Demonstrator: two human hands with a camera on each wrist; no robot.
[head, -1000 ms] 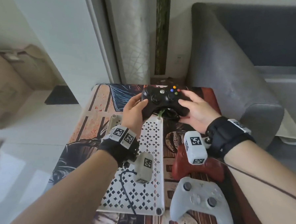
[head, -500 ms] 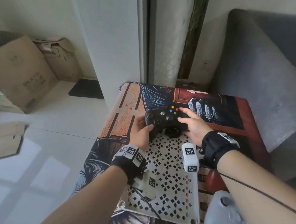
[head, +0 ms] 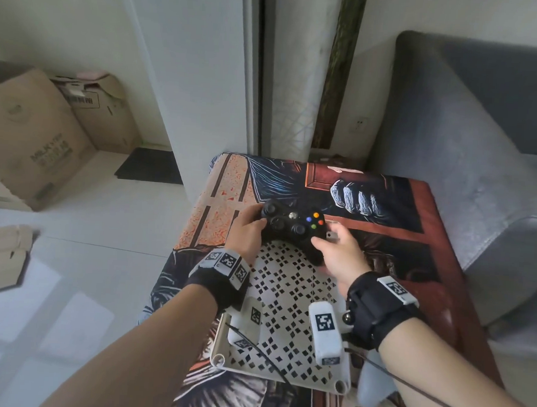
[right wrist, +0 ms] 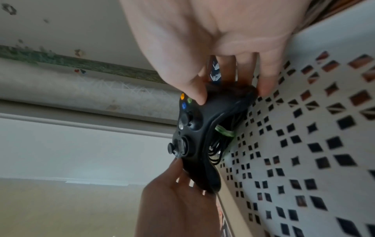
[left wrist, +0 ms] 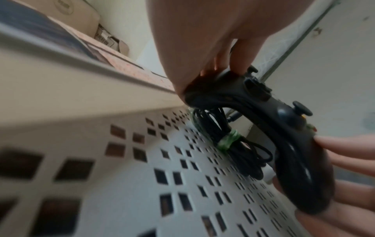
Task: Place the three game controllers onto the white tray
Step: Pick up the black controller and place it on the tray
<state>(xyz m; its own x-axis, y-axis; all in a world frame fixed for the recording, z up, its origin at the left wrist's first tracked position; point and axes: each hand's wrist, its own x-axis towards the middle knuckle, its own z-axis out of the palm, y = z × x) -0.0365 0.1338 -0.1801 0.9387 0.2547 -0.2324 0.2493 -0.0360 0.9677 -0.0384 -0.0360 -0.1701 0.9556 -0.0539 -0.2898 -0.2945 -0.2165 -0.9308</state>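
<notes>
Both hands hold a black controller (head: 292, 224) with coloured buttons over the far end of the white perforated tray (head: 287, 300). My left hand (head: 253, 222) grips its left handle and my right hand (head: 327, 240) pinches its right handle. In the left wrist view the black controller (left wrist: 263, 120) has a cable bundle (left wrist: 229, 142) tied with a green band beneath it, down against the tray (left wrist: 142, 176). The right wrist view shows the black controller (right wrist: 202, 128) just above the tray (right wrist: 304, 144). A corner of a white controller (head: 372, 389) shows right of the tray. The third controller is hidden.
The tray lies on a small table under a printed cloth (head: 385, 209). A grey sofa (head: 450, 150) stands close on the right. Cardboard boxes (head: 40, 135) sit on the floor at the left, and a wall and curtain (head: 292, 80) rise behind the table.
Both hands have brought the black controller from beyond the tray's far edge to over its far end. The head view has swung left and up, so the red controller has left sight.
</notes>
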